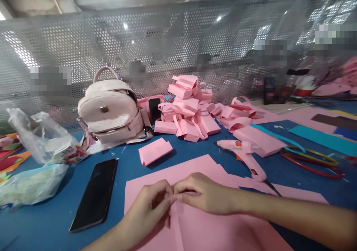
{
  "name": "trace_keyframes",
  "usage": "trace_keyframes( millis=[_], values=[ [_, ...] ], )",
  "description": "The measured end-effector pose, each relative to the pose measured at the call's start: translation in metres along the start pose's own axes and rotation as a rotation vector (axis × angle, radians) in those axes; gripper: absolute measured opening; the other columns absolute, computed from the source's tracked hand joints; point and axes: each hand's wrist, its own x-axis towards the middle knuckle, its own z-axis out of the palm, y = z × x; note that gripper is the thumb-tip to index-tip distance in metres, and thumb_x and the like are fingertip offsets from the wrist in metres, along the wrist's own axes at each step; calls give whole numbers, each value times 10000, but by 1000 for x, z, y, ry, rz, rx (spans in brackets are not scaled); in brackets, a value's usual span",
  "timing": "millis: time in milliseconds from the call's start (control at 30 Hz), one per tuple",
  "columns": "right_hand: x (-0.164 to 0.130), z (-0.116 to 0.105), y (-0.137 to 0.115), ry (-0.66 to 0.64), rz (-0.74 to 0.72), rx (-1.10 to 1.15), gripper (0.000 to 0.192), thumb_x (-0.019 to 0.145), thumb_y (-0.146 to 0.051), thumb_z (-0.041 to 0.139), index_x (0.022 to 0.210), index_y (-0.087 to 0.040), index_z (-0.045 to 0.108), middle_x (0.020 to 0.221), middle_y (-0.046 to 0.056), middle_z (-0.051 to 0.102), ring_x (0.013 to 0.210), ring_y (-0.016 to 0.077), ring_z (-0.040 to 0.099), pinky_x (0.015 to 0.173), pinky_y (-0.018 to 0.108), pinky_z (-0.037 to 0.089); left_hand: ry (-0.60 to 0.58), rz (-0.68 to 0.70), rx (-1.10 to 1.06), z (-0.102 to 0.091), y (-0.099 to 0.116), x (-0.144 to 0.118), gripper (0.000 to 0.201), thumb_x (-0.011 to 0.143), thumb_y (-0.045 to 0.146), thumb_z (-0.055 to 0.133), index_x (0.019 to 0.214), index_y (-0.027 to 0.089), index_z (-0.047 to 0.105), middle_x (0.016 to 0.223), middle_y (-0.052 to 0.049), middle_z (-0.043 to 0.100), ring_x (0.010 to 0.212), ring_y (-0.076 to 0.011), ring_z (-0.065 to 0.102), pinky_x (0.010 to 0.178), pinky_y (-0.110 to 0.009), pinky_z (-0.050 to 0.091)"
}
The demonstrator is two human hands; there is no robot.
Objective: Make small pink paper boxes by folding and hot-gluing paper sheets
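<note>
Your pink paper sheet (223, 228) lies flat on the blue table (41, 221) at six o'clock: light, thin, easily creased, so hold it at the fold. Your left hand (152, 206) and right hand (203, 193) meet there, fingertips pinched shut on the crease. At nine o'clock lies a black phone (96, 193); at two, a glue gun (242, 154). No writing is legible.

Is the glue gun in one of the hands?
No, the glue gun lies on the blue table while the left hand and right hand both pinch the pink paper.
</note>
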Motion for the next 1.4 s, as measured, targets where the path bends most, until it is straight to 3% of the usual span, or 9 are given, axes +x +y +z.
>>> trace_keyframes(
  millis=[333,867,1167,1400],
  values=[
    [3,5,3,49,42,159,233,918,-277,565,739,-147,636,637,-39,449,618,104,387,558,214,294,21,80,120,-1,7,0,275,964,360,534,751,187,516,590,22,578,518,-114,587,511,-187,398],
    [3,11,5,103,10,184,235,899,-242,545,693,-146,605,632,-40,438,616,104,380,562,224,297,86,248,344,-4,3,-4,279,999,304,487,759,182,560,673,-1,616,599,-110,562,563,-179,395],
    [1,12,4,118,-14,215,199,888,-231,526,717,-151,588,637,-39,444,616,107,380,561,227,297,89,238,355,-4,1,-5,287,1004,338,483,773,187,562,677,3,599,606,-120,552,576,-193,392],
    [0,10,0,122,-23,53,178,895,-154,486,721,-183,503,637,-62,411,594,98,356,553,231,281,63,156,310,-3,3,-3,260,997,348,472,798,195,537,717,6,581,642,-131,506,598,-207,382]
  ],
)
